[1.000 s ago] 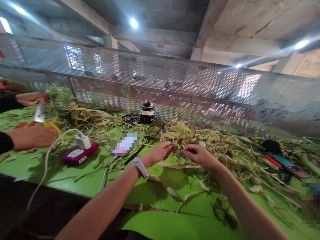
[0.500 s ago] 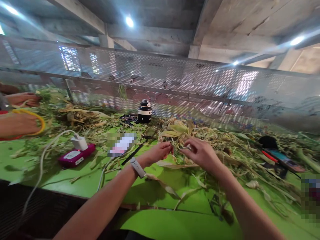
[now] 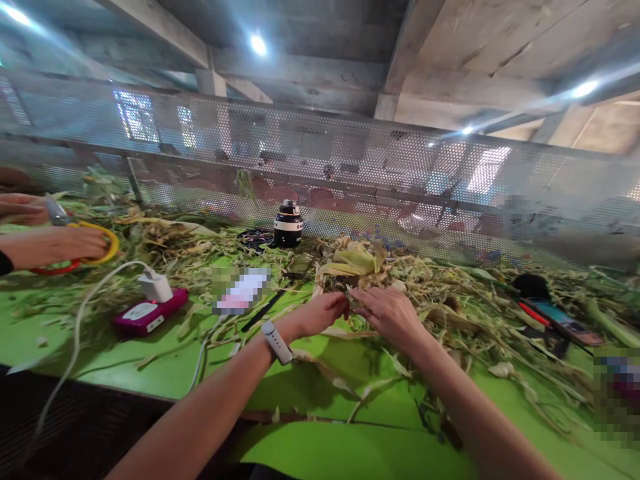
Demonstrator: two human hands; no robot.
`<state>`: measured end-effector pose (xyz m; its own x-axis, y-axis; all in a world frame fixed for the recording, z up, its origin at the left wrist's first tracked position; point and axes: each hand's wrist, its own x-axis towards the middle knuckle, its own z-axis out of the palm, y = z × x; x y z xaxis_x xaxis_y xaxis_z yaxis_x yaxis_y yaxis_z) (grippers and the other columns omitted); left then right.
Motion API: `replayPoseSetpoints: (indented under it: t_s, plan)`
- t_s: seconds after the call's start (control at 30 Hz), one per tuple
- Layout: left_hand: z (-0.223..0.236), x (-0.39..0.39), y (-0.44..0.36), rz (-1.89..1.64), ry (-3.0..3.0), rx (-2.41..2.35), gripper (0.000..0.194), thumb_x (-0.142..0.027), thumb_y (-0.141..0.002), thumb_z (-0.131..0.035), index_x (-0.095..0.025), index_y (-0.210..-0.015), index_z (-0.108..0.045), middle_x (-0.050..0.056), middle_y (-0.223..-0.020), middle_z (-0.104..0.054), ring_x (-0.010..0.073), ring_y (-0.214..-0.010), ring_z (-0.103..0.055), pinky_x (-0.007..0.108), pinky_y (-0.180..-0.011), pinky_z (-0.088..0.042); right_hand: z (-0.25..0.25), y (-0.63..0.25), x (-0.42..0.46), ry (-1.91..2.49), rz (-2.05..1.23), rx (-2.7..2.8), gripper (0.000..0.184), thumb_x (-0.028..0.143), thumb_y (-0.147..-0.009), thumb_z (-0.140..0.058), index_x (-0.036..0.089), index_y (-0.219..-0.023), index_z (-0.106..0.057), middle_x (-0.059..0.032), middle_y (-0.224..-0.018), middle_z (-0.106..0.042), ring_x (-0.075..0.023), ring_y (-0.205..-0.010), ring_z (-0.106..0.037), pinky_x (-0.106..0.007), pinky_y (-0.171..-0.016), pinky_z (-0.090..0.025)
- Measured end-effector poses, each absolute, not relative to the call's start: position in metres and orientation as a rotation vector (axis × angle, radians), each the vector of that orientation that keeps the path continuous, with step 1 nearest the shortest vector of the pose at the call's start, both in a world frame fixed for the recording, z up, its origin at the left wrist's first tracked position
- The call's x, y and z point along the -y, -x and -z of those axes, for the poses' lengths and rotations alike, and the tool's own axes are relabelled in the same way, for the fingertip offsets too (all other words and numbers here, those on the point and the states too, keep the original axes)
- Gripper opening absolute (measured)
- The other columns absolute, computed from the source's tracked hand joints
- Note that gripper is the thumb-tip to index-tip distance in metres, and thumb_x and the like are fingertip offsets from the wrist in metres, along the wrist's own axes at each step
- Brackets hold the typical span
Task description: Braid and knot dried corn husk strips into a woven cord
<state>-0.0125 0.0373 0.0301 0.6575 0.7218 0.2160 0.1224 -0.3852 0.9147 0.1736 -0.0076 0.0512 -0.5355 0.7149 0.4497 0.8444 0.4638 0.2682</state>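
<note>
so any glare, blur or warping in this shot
Head view: a ceiling lamp blooms into haze, bright windows glare through the mesh screen; edges look stretched; pixelated patches hide some detail; the left hand and right hand look slightly soft, what lies between them unclear; a dark shadow falls on the green tabletop below.

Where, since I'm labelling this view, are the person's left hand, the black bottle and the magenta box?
Left hand [image 3: 316, 315]: head view, on the back of the hand.
Black bottle [image 3: 289, 237]: head view, on its lower body.
Magenta box [image 3: 163, 311]: head view, on its casing below the white plug.
</note>
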Motion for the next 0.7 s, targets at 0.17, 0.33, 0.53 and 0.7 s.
replayPoseSetpoints:
  t_s: [0.17,0.33,0.53,0.7]
  plan:
    - [-0.0335,-0.0349,0.0122,-0.774,-1.974,-0.655,0.019,-0.025,-0.083,-0.047,-0.019,-0.068,-0.059,0.002,-0.065,-0.056,0.0137,-0.058,-0.043,0.024,-0.055,-0.035,-0.0509,-0.1734,0.0072,1.374,0.680,2.439,0.032,0.030,-0.089,-0.054,0.020,-0.119,-0.058,-0.0076,-0.089,-0.069,-0.0192,-0.076,-0.063,-0.029,-0.068,-0.041]
    - [-0.0338,-0.0348,0.0129,-0.761,-2.072,-0.681,0.022,-0.025,-0.083,-0.046,-0.020,-0.067,-0.058,0.002,-0.064,-0.057,0.0137,-0.058,-0.044,0.023,-0.057,-0.035,-0.0523,-0.1707,0.0083,1.405,0.736,2.412,0.031,0.032,-0.086,-0.059,0.016,-0.113,-0.058,-0.0084,-0.090,-0.069,-0.0206,-0.076,-0.063,-0.030,-0.069,-0.040]
    - [-0.0324,-0.0356,0.0135,-0.704,-2.175,-0.697,0.022,-0.027,-0.086,-0.041,-0.019,-0.071,-0.055,0.001,-0.066,-0.057,0.0130,-0.059,-0.045,0.023,-0.059,-0.037,-0.0527,-0.1700,0.0080,1.441,0.713,2.464,0.019,0.031,-0.086,-0.058,0.019,-0.100,-0.061,-0.0064,-0.086,-0.068,-0.0187,-0.073,-0.061,-0.028,-0.067,-0.038]
    - [-0.0298,-0.0375,0.0143,-0.564,-2.275,-0.713,0.028,-0.030,-0.089,-0.033,-0.017,-0.077,-0.055,0.002,-0.074,-0.058,0.0130,-0.066,-0.046,0.023,-0.063,-0.039,-0.0551,-0.1694,0.0092,1.447,0.686,2.485,0.016,0.032,-0.087,-0.058,0.019,-0.096,-0.062,-0.0047,-0.082,-0.066,-0.0158,-0.070,-0.059,-0.027,-0.065,-0.035]
